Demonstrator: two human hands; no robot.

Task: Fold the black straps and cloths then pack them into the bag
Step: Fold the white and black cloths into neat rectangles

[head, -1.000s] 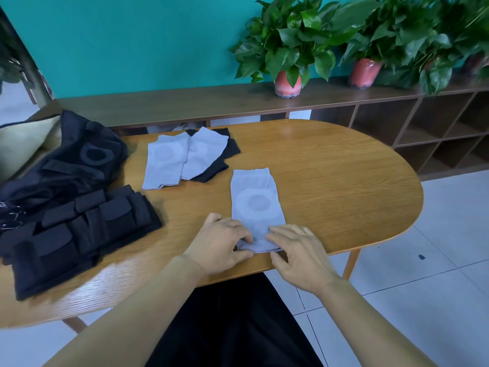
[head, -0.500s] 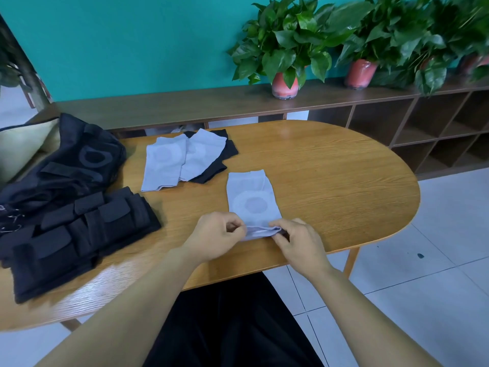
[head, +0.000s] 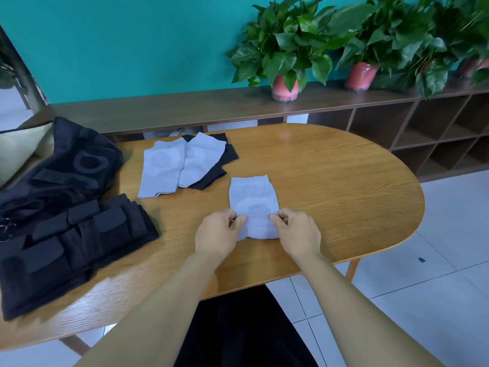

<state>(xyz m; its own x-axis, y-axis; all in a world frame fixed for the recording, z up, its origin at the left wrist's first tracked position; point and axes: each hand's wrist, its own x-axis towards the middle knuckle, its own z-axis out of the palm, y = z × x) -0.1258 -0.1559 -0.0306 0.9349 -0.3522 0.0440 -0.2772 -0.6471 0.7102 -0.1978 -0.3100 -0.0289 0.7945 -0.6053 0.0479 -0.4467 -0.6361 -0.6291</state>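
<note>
Both hands, left [head: 219, 231] and right [head: 296, 231], pinch the cloth's [head: 252, 194] near edge; carry it evenly forward, corners meeting the far hem.

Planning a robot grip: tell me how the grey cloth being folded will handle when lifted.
Probably floppy: the grey cloth bends over softly where the left hand and right hand pinch its near edge. Likely light, since fingertips alone raise it. It lies flat, so it shouldn't roll.
</note>
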